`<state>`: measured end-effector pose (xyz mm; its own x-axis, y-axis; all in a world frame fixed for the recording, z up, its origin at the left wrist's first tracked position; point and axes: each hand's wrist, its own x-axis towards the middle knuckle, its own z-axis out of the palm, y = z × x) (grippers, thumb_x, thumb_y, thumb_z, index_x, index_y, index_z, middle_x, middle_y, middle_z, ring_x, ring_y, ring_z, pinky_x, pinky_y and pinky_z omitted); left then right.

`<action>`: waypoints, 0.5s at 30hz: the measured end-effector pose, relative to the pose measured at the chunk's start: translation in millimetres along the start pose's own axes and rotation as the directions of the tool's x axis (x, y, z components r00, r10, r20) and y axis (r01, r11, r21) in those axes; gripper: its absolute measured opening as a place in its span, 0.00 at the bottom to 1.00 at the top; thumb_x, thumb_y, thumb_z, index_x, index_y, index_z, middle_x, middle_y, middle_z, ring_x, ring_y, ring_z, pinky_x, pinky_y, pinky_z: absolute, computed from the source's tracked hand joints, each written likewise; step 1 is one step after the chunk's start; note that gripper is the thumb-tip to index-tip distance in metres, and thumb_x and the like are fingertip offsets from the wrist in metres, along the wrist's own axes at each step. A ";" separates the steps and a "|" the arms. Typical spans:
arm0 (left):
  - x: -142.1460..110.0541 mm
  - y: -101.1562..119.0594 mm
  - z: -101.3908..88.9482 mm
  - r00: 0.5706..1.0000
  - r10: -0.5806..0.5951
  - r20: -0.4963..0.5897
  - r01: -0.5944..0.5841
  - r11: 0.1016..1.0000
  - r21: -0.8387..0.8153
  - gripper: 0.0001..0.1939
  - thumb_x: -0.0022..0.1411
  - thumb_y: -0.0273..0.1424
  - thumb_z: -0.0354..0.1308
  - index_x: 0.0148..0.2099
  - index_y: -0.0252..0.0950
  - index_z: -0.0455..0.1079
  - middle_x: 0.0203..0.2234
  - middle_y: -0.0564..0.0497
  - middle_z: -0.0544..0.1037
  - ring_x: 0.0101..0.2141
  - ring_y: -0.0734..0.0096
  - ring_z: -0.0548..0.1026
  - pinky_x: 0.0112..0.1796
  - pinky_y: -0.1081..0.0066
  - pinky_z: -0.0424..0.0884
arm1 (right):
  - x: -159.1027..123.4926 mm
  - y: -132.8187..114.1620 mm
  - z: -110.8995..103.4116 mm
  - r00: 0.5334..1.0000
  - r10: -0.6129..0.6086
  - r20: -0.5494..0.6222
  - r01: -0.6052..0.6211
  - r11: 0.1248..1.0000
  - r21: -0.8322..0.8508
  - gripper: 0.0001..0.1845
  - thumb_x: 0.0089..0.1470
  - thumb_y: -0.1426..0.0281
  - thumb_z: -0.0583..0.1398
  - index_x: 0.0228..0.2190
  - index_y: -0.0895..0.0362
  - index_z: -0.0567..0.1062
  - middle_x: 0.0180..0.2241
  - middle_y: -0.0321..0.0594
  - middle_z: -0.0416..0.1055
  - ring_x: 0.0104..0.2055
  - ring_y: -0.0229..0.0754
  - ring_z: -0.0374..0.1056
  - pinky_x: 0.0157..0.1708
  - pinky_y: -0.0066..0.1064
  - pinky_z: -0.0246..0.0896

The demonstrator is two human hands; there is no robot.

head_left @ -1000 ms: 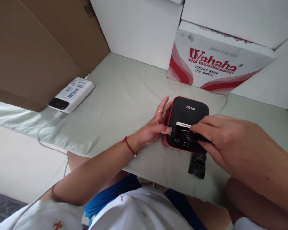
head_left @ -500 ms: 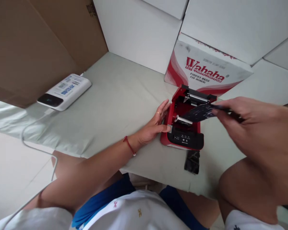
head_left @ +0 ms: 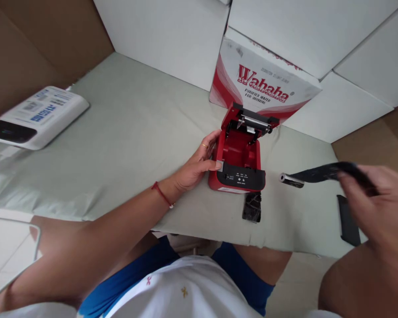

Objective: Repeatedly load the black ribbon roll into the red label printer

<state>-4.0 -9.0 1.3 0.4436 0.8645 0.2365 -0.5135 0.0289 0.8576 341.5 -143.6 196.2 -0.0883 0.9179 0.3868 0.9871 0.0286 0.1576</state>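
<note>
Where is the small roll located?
In the head view, the roll is right of the red device, at the left end of the dark strip the right hand holds.

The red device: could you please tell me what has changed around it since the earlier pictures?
The lid, shut at first, stands open. The right hand has drawn the dark strip and its roll out of the red device to the right. The left hand stays at the device's left side.

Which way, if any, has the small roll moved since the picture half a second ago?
Yes, rightward: judged against the carton, the roll has gone from below its left part to below its right part, out of the printer.
</note>
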 end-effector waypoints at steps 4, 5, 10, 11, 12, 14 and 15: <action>0.1 1.9 2.0 1.000 0.009 -0.002 -0.009 1.000 0.003 0.48 0.56 0.41 0.74 0.76 0.52 0.62 0.81 0.52 0.59 0.82 0.45 0.46 0.81 0.43 0.44 | -41.8 -17.6 11.4 0.914 -0.277 0.295 0.216 0.951 0.222 0.15 0.70 0.68 0.59 0.52 0.48 0.84 0.49 0.47 0.87 0.47 0.54 0.85 0.41 0.42 0.81; 0.2 2.0 2.1 1.000 0.010 0.000 -0.010 1.000 0.004 0.48 0.56 0.41 0.74 0.76 0.52 0.62 0.81 0.52 0.58 0.82 0.45 0.47 0.81 0.44 0.44 | -50.5 -16.6 11.9 0.852 -0.363 0.377 0.250 0.915 0.316 0.17 0.70 0.68 0.59 0.54 0.47 0.83 0.51 0.45 0.87 0.48 0.52 0.86 0.43 0.41 0.83; 0.8 3.6 2.4 1.000 0.011 -0.010 -0.011 1.000 0.007 0.48 0.56 0.42 0.75 0.75 0.52 0.62 0.80 0.52 0.60 0.82 0.44 0.48 0.80 0.43 0.47 | -42.3 -19.3 9.8 0.729 -0.460 0.506 0.161 0.835 0.527 0.18 0.74 0.60 0.60 0.57 0.49 0.84 0.53 0.43 0.87 0.49 0.47 0.86 0.46 0.36 0.83; 0.7 4.1 2.5 1.000 0.011 -0.012 -0.011 1.000 0.014 0.47 0.56 0.42 0.75 0.75 0.52 0.62 0.80 0.52 0.59 0.82 0.44 0.48 0.80 0.43 0.46 | -31.6 -24.3 14.9 0.777 -0.407 0.480 0.132 0.851 0.508 0.17 0.75 0.60 0.58 0.53 0.50 0.85 0.50 0.43 0.87 0.46 0.46 0.86 0.44 0.36 0.82; 0.5 4.5 2.6 1.000 0.011 -0.012 -0.011 1.000 0.020 0.47 0.56 0.42 0.75 0.75 0.52 0.63 0.80 0.52 0.59 0.82 0.43 0.48 0.80 0.43 0.46 | -19.9 -30.8 23.3 0.831 -0.339 0.441 0.102 0.873 0.477 0.17 0.76 0.62 0.57 0.48 0.51 0.86 0.45 0.42 0.88 0.43 0.46 0.85 0.43 0.36 0.80; 0.0 5.0 2.5 1.000 0.007 -0.012 -0.007 1.000 0.028 0.48 0.56 0.43 0.75 0.75 0.52 0.63 0.80 0.52 0.59 0.82 0.43 0.47 0.80 0.43 0.45 | 2.6 -46.3 48.1 0.906 -0.239 0.350 0.072 0.901 0.428 0.17 0.74 0.64 0.57 0.45 0.53 0.86 0.42 0.43 0.87 0.42 0.47 0.84 0.44 0.38 0.78; -0.2 5.0 2.3 1.000 0.006 -0.013 -0.006 1.000 0.028 0.48 0.56 0.43 0.75 0.75 0.52 0.62 0.81 0.52 0.59 0.82 0.43 0.47 0.80 0.43 0.44 | 12.0 -54.4 62.4 0.920 -0.212 0.329 0.058 0.906 0.420 0.16 0.74 0.65 0.57 0.47 0.54 0.86 0.44 0.44 0.87 0.44 0.48 0.84 0.46 0.39 0.77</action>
<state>-4.9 -10.1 6.6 0.4305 0.8712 0.2358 -0.4953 0.0097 0.8687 295.0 -109.5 135.5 -0.2466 0.9688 0.0236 0.9448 0.2457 -0.2166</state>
